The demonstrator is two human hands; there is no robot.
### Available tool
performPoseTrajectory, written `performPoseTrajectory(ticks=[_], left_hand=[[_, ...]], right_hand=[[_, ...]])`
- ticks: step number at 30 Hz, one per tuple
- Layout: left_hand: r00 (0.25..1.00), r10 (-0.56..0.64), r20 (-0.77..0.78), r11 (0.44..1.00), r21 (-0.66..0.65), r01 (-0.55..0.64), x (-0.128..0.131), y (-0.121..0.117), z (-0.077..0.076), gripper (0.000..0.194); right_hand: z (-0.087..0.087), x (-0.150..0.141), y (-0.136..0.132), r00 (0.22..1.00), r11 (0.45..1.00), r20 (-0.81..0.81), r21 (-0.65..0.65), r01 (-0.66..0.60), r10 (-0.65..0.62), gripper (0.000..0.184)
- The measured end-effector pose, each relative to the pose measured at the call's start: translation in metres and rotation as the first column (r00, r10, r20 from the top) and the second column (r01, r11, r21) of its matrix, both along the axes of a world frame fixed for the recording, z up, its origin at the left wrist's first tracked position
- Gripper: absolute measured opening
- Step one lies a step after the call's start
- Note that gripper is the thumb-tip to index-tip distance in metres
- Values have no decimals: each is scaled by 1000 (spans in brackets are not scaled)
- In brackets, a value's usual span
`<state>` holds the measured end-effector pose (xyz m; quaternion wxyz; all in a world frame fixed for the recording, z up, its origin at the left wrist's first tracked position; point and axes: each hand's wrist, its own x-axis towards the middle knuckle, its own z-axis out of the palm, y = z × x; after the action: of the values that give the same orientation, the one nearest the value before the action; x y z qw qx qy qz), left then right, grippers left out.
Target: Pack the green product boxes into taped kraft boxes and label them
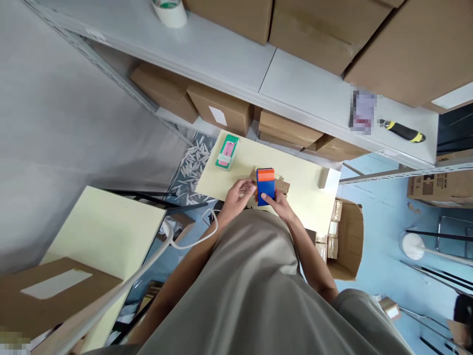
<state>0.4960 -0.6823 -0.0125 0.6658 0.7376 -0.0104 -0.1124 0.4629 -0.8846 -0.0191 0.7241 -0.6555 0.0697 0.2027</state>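
Note:
A small blue box with an orange band (266, 193) is held upright over the near edge of the cream table (295, 172). My right hand (281, 203) grips its right side, thumb across the blue front. At the box's left edge is my left hand (239, 196), its fingers curled and pinched together; what they hold, if anything, is too small to make out. Behind the box lies a piece of brown cardboard (283, 186), partly hidden. A green package with a pink item (227, 153) sits on the table's far left corner.
A white box (328, 178) stands at the table's right end. Beside it, an open carton (349, 241) holds small taped boxes. The shelf (221, 49) above carries cartons, a tape roll (170, 14) and a utility knife (403, 131). A white tube (148, 271) crosses at left.

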Motion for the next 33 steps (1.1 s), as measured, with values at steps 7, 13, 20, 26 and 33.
performPoseTrajectory(ticks=[7, 13, 20, 26, 33], left_hand=[[967, -82, -243, 991, -125, 53, 41, 11, 2, 74], [952, -122, -281, 987, -135, 87, 41, 8, -9, 70], [973, -44, -225, 993, -115, 18, 27, 6, -30, 59], [960, 105, -260, 990, -59, -125, 7, -1, -41, 46], [934, 246, -259, 953, -109, -281, 15, 6, -42, 41]], right_hand=[[6, -3, -23, 969, 966, -11, -77, -246, 246, 60], [4, 0, -34, 950, 924, -39, -225, -309, 308, 64], [13, 7, -43, 919, 817, -64, -439, -375, 388, 64], [52, 25, -55, 818, 657, -155, -521, -545, 554, 58], [83, 54, -55, 763, 584, -241, -519, -624, 600, 62]])
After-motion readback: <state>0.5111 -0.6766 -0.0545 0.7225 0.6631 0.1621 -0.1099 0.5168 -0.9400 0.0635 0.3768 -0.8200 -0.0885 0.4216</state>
